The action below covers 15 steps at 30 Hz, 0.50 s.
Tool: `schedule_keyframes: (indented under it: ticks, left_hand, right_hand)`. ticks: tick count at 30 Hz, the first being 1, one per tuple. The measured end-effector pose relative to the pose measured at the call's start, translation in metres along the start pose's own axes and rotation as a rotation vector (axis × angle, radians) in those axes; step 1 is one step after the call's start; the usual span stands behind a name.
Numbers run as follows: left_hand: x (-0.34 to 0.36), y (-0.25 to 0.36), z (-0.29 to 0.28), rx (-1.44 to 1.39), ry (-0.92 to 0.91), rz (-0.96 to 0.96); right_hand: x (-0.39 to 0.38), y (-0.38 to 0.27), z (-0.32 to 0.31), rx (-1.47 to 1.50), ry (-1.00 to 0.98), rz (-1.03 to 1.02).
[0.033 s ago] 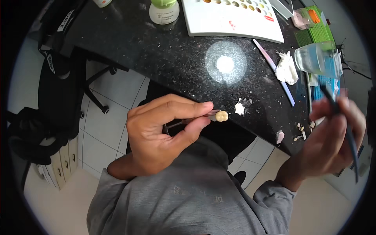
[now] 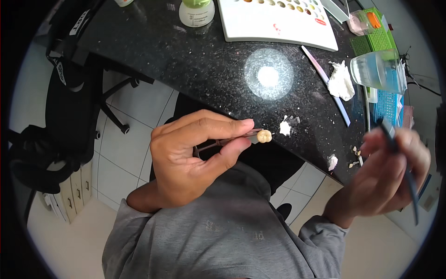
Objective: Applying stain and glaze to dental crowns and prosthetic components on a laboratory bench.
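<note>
My left hand (image 2: 197, 153) is closed on slim metal tweezers (image 2: 211, 148), pinched between thumb and fingertips. At the tips of the tweezers sits a cream-coloured tooth crown (image 2: 264, 136), its grooved chewing surface turned up, just off the table's front edge. Over at the right, apart from the crown, my right hand (image 2: 388, 169) grips a long, dark, slender brush-like tool (image 2: 410, 186). Motion blurs this hand and the tool's upper end, so its tip is not clear.
Beyond my hands lies a black speckled table (image 2: 204, 65) bearing a white palette (image 2: 278, 28) and a green-topped bottle (image 2: 196, 13). On its right are a pink-and-blue stick (image 2: 341, 109), crumpled tissue (image 2: 341, 81), a glass of water (image 2: 376, 69) and several small tooth-coloured pieces (image 2: 356, 151).
My right hand has shifted slightly left, and the dark tool's upper end has dropped a little. My left hand still grips the tweezers with the crown almost in place.
</note>
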State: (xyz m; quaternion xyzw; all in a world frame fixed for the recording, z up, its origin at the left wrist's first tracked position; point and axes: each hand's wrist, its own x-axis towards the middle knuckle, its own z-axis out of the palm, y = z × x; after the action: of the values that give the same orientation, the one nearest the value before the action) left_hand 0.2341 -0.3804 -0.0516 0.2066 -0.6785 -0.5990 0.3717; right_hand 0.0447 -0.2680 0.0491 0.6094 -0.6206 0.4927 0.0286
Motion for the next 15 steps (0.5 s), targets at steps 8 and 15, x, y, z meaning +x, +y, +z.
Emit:
schedule_keyframes:
  ticks: [8,15]
  left_hand:
    - [0.003,0.012,0.001,0.195,0.013,0.087]
    - [0.004,0.017,0.0,0.276,-0.004,0.076]
  right_hand:
    - [-0.047,0.014,0.031,0.314,0.005,-0.052]
    - [-0.049,0.014,0.036,0.303,0.039,-0.067]
